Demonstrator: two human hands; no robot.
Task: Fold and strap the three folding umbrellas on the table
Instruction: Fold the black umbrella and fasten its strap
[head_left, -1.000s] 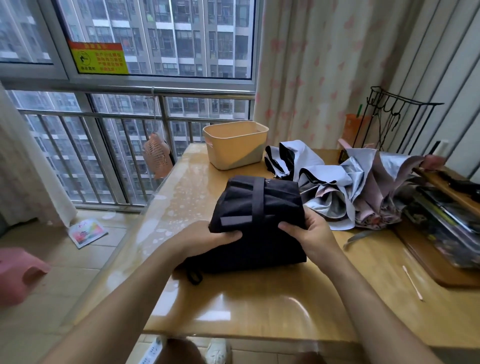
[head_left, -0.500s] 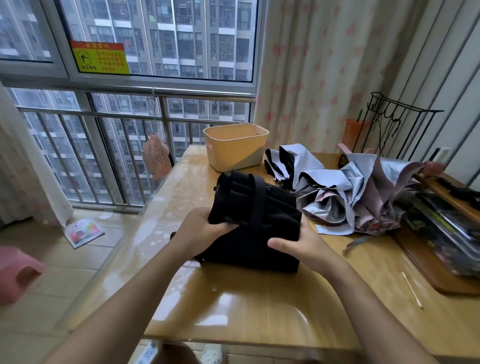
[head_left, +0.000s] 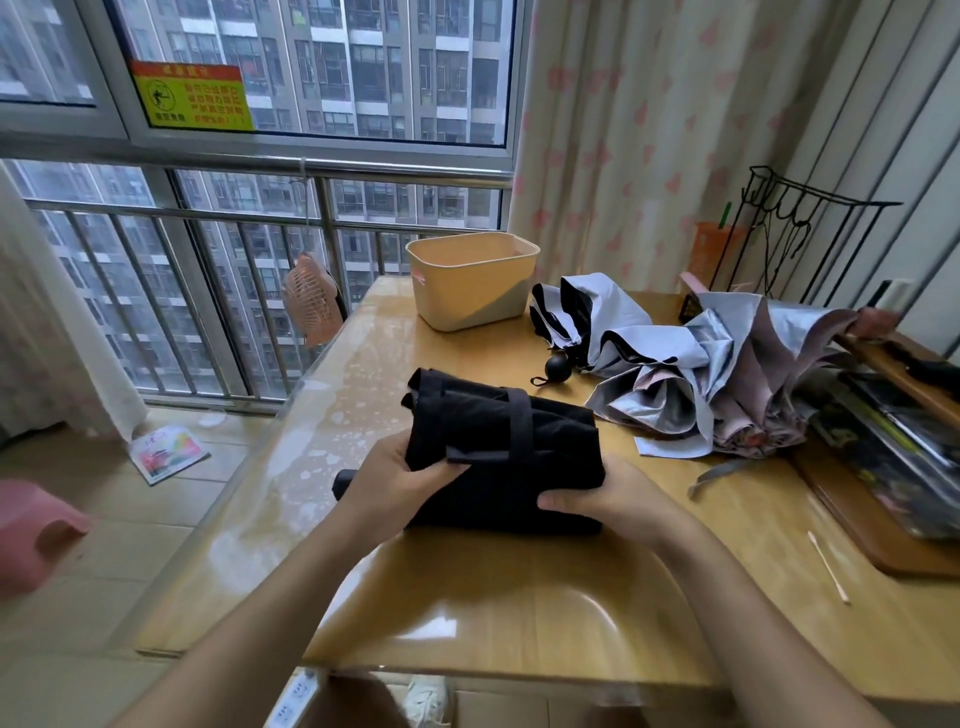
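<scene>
A black folding umbrella (head_left: 514, 447) lies bundled on the wooden table (head_left: 519, 597), a black strap running over its top. My left hand (head_left: 395, 478) grips its left side, thumb on top of the cloth. My right hand (head_left: 608, 499) holds its right near edge, thumb pressed along the fabric. Behind it to the right lie two loose umbrellas: a pale blue one with black lining (head_left: 613, 322), its round black handle (head_left: 558, 366) pointing at me, and a silver and pink one (head_left: 753, 384), both unfolded in a heap.
A beige plastic bin (head_left: 472, 278) stands at the table's back. A wooden tray (head_left: 883, 535) with dark items fills the right edge, a cotton swab (head_left: 828, 566) beside it. A black wire rack (head_left: 795, 228) stands at back right. The window railing is left.
Both hands have rolled the black umbrella bundle away from me and shifted it slightly left. My left hand now grips higher on its side; the right thumb lies along the near edge.
</scene>
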